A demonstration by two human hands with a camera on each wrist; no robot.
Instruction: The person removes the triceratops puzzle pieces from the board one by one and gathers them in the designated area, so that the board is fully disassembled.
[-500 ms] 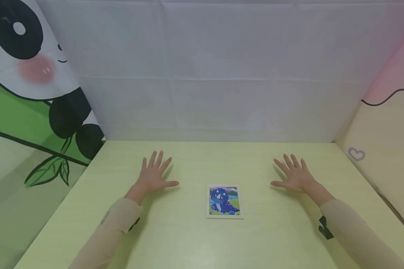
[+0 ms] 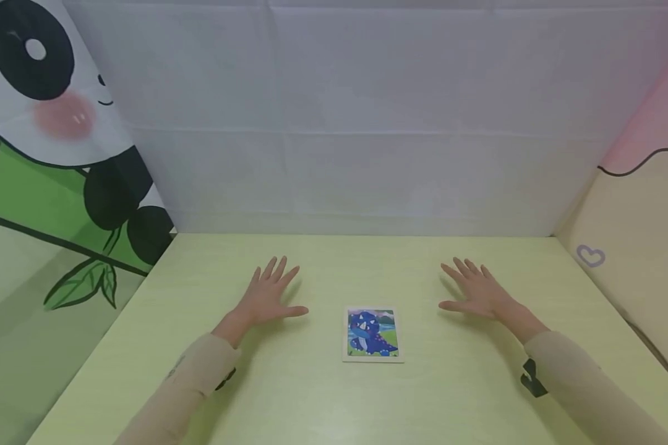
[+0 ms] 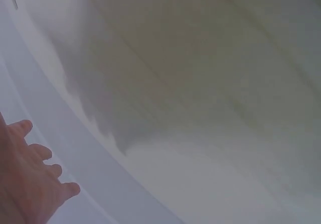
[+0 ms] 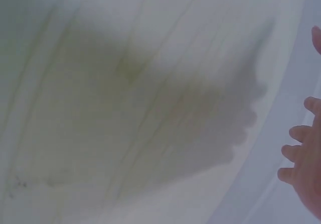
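Pale tabletop (image 2: 323, 402) against white backdrop (image 2: 367, 123): light-edged blue-dinosaur pic (image 2: 373, 334) lies flat abt midway btwn L hand (image 2: 265, 299) and R hand (image 2: 477, 294), a bit lower than both in the head view, touching neither, w/ both hands empty, splayed wide and well apart.

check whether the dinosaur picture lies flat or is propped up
Flat, printed side up: in the head view the dinosaur picture lies on the table, its whole border showing and nothing visible propping it.
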